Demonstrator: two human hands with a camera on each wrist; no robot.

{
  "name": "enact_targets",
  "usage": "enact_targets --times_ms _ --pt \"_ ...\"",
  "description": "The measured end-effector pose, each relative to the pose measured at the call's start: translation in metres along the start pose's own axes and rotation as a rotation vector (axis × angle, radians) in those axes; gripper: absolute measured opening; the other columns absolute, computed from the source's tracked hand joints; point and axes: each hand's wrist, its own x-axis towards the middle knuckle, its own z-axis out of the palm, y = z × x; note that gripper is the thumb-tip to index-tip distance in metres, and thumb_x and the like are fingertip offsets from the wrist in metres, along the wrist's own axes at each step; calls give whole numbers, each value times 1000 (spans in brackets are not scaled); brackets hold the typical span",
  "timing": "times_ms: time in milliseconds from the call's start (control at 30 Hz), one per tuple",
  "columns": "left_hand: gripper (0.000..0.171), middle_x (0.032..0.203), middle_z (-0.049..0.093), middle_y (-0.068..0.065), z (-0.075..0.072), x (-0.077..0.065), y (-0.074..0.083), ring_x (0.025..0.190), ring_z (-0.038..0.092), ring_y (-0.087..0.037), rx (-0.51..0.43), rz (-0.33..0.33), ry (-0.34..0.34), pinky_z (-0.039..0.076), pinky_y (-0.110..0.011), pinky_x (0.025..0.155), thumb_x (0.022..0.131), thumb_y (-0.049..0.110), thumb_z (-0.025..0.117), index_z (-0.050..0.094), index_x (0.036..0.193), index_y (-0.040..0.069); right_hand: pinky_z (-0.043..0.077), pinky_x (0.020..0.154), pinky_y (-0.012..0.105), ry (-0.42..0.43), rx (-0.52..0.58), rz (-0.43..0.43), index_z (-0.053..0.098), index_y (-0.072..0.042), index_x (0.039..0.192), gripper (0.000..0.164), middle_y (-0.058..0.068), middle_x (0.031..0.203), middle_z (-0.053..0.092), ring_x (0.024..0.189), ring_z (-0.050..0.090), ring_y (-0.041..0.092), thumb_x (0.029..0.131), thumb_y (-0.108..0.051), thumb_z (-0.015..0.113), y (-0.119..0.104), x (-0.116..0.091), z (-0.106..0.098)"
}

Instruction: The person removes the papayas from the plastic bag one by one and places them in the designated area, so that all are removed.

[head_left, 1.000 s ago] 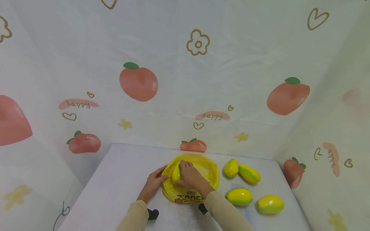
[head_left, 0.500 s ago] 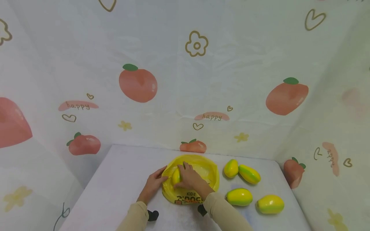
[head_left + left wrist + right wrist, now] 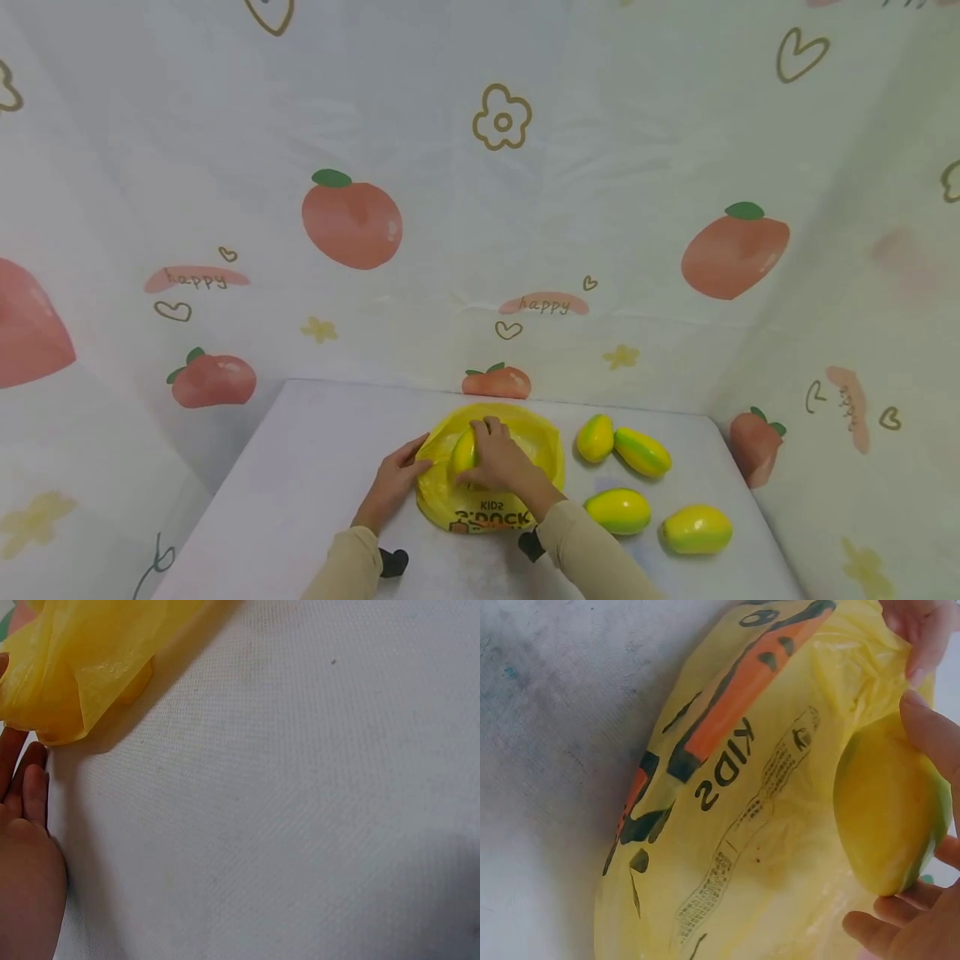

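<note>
My right hand (image 3: 504, 460) grips a yellow-green papaya (image 3: 464, 454) inside the mouth of a yellow plastic bag (image 3: 537, 433). In the right wrist view the thumb lies over one end of the papaya (image 3: 885, 806) and the fingers are round the other. My left hand (image 3: 390, 483) holds the bag's left rim, thumb inside and fingers outside. The left wrist view shows those fingers (image 3: 34, 787) against the outer side of the bag (image 3: 105, 660). The bag lies spread open like a shallow bowl, with dark lettering on its near side.
Several more papayas lie right of the bag: two touching or nearly touching at the back (image 3: 596, 439), one nearer (image 3: 618, 511), one far right (image 3: 696, 529). Dark strap-like pieces (image 3: 393, 562) show beside the sleeves. A printed cloth wall (image 3: 420, 342) stands behind the white table (image 3: 315, 433).
The papaya in my right hand has shifted slightly to the right within the bag. My left hand stays at the rim. The head view has turned slightly.
</note>
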Motion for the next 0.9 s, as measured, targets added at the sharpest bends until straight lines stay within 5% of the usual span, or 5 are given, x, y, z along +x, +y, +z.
enact_targets --times_ms 900 --pt "52 155 53 -8 1 -1 -2 148 45 -33 -4 25 19 36 -54 123 97 27 67 56 147 22 54 105 54 104 81 -4 38 -14 154 95 24 160 31 140 42 43 80 -53 83 3 -37 -20"
